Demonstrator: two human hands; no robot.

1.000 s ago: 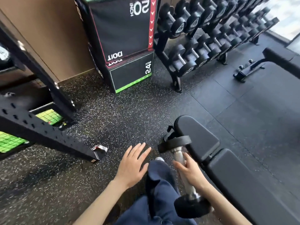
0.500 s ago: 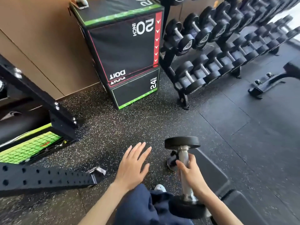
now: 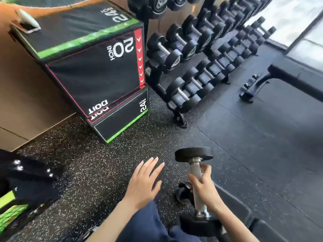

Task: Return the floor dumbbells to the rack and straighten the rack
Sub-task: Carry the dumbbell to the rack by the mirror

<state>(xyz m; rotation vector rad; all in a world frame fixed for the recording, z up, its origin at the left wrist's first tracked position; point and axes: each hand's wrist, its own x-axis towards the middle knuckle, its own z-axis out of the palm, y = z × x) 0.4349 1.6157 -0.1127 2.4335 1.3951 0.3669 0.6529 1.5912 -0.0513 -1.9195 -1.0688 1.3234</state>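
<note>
at lower right our right hand [image 3: 205,186] grips the steel handle of an upright dumbbell [image 3: 196,186], our left hand [image 3: 142,183] spread flat and free, the dumbbell rack [image 3: 176,116] at upper right.

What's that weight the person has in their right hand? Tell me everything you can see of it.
It is a small dumbbell: two round black heads, rubbery in look, joined by a pale metal handle. It stands nearly upright, one head on top, the other low beside the dark blue trouser leg. The right hand wraps round the handle's middle and appears to hold it off the speckled floor, short of the dumbbell rack. Nothing else plainly touches it.
</note>
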